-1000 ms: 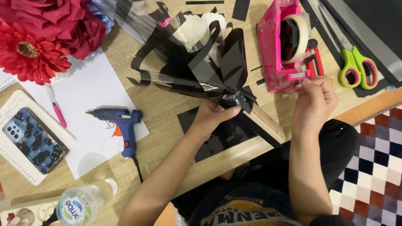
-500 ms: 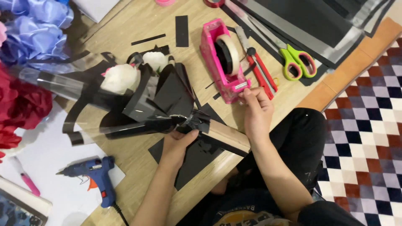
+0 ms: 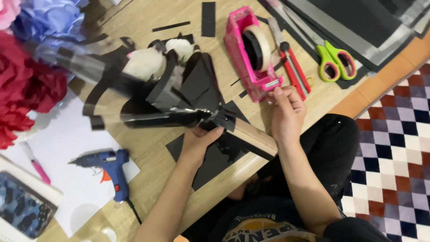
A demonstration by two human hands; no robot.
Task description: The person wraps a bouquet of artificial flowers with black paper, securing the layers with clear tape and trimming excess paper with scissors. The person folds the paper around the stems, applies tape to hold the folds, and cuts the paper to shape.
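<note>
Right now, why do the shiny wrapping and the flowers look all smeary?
In the head view, the clear wrap and red flowers on the left are streaked by motion blur; the pink tape dispenser, right hand and left hand look sharper; lighting is soft and even.

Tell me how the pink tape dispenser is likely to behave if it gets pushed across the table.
The pink tape dispenser has a long, flat base on the wooden table, so it would probably slide rather than tip. Its blocky body suggests some weight, likely resisting a light nudge. The right hand is at its cutter end, which may steady it.
</note>
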